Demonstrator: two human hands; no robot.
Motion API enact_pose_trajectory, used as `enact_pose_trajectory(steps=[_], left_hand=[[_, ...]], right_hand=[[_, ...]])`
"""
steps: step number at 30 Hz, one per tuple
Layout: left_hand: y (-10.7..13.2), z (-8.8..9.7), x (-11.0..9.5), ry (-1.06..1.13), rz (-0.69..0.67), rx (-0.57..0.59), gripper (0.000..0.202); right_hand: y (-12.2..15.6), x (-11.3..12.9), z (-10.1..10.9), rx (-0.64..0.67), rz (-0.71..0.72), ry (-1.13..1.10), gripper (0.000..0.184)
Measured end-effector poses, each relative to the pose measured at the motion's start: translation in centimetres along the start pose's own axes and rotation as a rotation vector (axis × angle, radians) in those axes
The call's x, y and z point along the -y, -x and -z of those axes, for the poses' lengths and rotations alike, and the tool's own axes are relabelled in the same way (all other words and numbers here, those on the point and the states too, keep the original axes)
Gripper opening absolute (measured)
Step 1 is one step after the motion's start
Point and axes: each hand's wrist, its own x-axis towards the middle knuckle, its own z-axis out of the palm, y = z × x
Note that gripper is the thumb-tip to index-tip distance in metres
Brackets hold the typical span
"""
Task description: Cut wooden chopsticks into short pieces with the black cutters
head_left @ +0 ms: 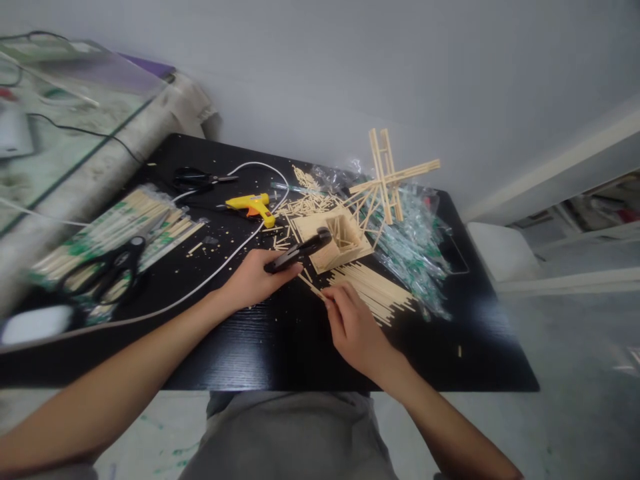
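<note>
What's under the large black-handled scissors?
Clear, green-marked plastic packs of pale wooden sticks show around and through the large black-handled metal scissors; what the scissors cover is hidden.

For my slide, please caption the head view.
Left hand holds a black tool, right hand thin wood; yellow glue gun nearby.

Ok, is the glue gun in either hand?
No, the glue gun lies on the table, while the left hand holds a black tool and the right hand a stick.
</note>
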Motion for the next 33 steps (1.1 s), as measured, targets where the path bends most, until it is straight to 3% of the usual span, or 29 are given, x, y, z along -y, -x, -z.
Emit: enact_pose_trajectory(steps=[8,16,23,33], left_hand=[[0.5,-0.6,-0.5,-0.076,-0.104,0.009,0.032],[0.6,0.1,-0.5,-0.262,-0.124,-0.165,0.011],[1.1,-0.2,0.0,-0.327,-0.230,-0.163,0.032],[1.2,-0.5,0.0,-0.333,-0.237,-0.102,0.027]], right_hand=[[-2.3,0.8,-0.6,-0.075,0.057,-0.076,0.017],[-4.0,2.0,1.7,-0.221,0.012,-0.259,0.017],[-3.9,2.0,2.0,-0.266,0.003,-0.254,0.019],[-3.7,1.8,2.1,-0.269,0.011,-0.278,0.020]])
